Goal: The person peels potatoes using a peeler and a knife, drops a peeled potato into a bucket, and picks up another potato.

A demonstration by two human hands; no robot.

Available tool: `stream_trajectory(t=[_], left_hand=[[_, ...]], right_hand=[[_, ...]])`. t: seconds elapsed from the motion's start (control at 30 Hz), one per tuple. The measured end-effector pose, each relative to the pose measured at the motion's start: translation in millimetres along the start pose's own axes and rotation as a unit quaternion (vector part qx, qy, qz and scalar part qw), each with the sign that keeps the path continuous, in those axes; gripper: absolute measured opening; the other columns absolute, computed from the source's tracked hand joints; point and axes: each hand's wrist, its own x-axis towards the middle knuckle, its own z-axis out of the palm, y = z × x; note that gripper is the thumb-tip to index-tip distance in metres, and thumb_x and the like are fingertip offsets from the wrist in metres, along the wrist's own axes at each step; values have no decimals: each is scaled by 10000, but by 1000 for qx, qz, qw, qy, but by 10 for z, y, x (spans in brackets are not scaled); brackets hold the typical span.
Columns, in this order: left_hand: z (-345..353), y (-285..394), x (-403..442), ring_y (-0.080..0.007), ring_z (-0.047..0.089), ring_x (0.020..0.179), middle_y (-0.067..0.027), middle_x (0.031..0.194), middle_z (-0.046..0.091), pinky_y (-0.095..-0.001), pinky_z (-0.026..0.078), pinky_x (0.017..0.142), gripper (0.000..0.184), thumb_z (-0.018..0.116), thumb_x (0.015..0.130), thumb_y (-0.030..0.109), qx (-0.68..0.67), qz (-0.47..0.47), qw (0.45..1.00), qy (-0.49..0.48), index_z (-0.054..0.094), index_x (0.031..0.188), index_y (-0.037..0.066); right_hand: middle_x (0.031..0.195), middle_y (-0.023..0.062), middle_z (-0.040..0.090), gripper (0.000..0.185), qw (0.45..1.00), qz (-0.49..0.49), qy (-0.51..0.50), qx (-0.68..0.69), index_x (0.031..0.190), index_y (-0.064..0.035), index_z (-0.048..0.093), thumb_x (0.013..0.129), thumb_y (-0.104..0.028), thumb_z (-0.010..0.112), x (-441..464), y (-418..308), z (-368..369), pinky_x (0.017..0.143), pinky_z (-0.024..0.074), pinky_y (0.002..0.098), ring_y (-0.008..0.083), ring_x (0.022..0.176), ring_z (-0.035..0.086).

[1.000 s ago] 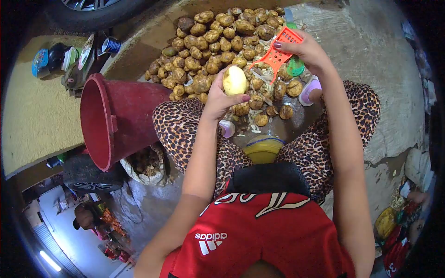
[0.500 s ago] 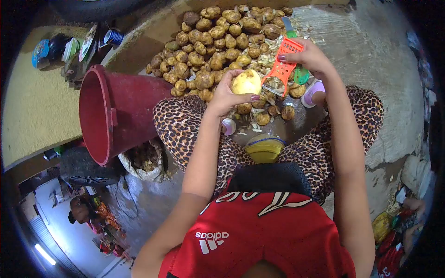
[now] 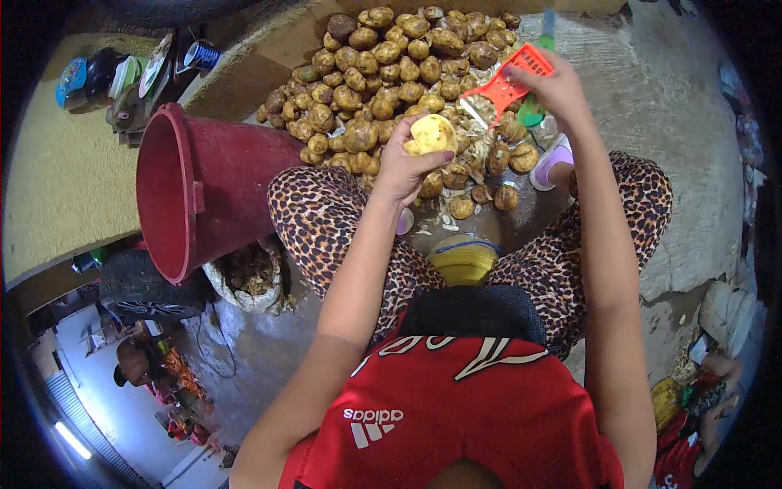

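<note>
My left hand [image 3: 407,163] holds a peeled, pale yellow potato [image 3: 432,136] with a few brown spots, fingers wrapped round its left and lower side. In my right hand [image 3: 554,85] is an orange peeler [image 3: 507,84], gripped by its slotted handle, its blade end pointing down and left toward the potato but apart from it. Just beyond lies a pile of unpeeled brown potatoes [image 3: 366,90], with pale peelings among those on its right side. A green-handled tool [image 3: 531,111] is partly hidden behind my right hand.
A large red bucket [image 3: 236,183] lies tilted at the left, beside an open sack [image 3: 244,281]. A yellow container [image 3: 463,262] sits between my legs. Shelf items stand at the upper left. Another person [image 3: 134,363] is at the lower left; a red-clothed person [image 3: 680,448] is at the lower right.
The potato has turned in my left hand and shifted right, showing different spots. The peeler came down near it, then moved up and away with my right hand.
</note>
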Motion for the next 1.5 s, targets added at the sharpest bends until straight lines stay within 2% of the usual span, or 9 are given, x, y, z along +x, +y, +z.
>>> stream_trajectory(t=[0.13,0.27,0.4,0.67,0.97,1.27,1.4,1.43,1.5], left_hand=[[9,-66,13,-129,559,885,-38,988,558,-273,475,780,608,718,580,-68,74,6,997,-12,445,1110,47],[26,20,-28,-113,539,888,-28,982,545,-273,459,782,607,751,539,-5,177,44,981,-67,451,1063,54],[5,53,-37,-111,530,886,-23,971,538,-274,449,793,608,759,522,17,207,64,974,-65,451,1045,56],[126,109,-63,-102,535,860,-29,918,549,-266,448,774,553,726,527,-15,296,43,953,-50,424,984,55],[-2,113,-51,-120,538,846,-20,923,550,-249,442,768,569,733,504,-14,371,86,920,-88,455,996,56],[96,132,-76,-199,559,930,-78,1003,546,-325,475,809,601,599,528,-146,-55,-33,997,-35,444,1077,43],[27,118,-76,-250,545,965,-111,1013,540,-341,468,821,664,508,474,-84,-147,-56,987,-45,430,1125,21],[13,111,-80,-254,545,965,-113,1017,540,-347,467,826,666,504,470,-72,-167,-63,983,-50,430,1126,18],[21,113,-86,-261,545,963,-118,1025,540,-359,462,842,666,490,468,-49,-199,-71,976,-48,432,1129,10]], right_hand=[[754,25,636,242,989,-6,-80,128,869,-50,624,694,-187,721,-63,-103,148,648,473,245,95,690,589],[765,31,639,240,990,-23,-138,13,840,-38,627,682,-185,730,-177,-150,262,649,474,251,104,694,592],[743,16,625,270,997,-14,0,78,838,-36,626,671,-215,742,143,-52,-126,629,455,243,90,653,563],[741,4,614,218,991,21,-135,-14,874,-30,622,722,-173,686,-143,-213,210,614,450,225,71,676,561],[774,33,632,217,999,-4,-45,25,892,-25,609,745,-171,670,162,112,-128,629,462,228,88,690,584],[817,36,618,260,987,-29,-151,57,908,-18,590,724,-165,700,-186,-167,274,643,465,226,95,719,581],[816,43,623,253,999,-38,-25,8,948,-4,585,760,-155,664,0,-247,45,701,475,239,93,739,588],[804,30,636,245,983,-33,-31,179,864,-40,620,695,-183,725,37,-256,-2,652,456,228,83,708,576],[795,29,637,237,982,-33,-46,182,857,-41,623,697,-185,723,-57,-302,87,649,459,238,92,709,583]])
